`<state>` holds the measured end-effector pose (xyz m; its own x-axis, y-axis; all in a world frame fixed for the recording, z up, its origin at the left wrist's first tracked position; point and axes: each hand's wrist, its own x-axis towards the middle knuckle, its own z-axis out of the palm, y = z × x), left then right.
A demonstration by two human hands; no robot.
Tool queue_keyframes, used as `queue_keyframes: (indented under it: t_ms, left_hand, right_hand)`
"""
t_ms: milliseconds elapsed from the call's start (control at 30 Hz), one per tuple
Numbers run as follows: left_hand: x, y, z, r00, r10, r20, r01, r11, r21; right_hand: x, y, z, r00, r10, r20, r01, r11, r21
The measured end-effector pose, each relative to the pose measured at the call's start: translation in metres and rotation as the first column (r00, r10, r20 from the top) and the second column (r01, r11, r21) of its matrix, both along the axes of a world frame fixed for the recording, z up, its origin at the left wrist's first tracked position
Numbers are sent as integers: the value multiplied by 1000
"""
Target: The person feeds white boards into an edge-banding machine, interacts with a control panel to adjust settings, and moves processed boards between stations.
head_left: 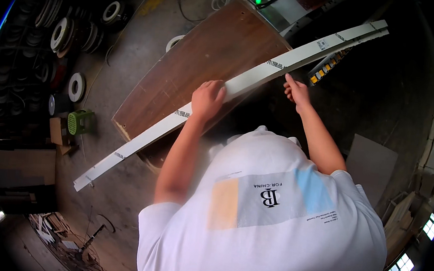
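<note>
A long white panel strip (253, 78) with printed film lies slantwise across a brown wooden table (198, 51), its ends reaching past the table on both sides. My left hand (208, 99) is closed over the strip near its middle, fingers bent across the top face. My right hand (297, 92) is at the strip's near edge, further right. Its fingers are curled in, with the tip of one at the edge; whatever they pinch, if anything, is too small to make out.
Edging rolls (76, 87) stand along the left, beside a green plastic stool (80, 122). A machine (284, 12) with a green light is beyond the table. A row of yellow blocks (321, 72) sits under the strip's right part. A grey sheet (370, 167) leans at the right.
</note>
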<state>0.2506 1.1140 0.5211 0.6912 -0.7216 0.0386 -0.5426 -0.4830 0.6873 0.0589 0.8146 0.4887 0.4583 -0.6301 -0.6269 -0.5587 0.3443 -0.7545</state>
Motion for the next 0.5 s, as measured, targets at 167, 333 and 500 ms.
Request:
queue_keyframes:
  t_ms: [167,333,500]
  left_hand:
    - [1,-4,1,1000,-12,-1,12,1000,3]
    - [0,-1,-1,1000,-3,-3,3,1000,-6]
    - [-2,-1,3,997,-7,79,14,996,-89]
  right_hand:
    - [23,4,-6,981,124,147,-116,991,-60]
    - [-2,-1,-5,990,80,120,-77,997,-30]
    - [-5,11,22,821,559,-118,-524,656,-543]
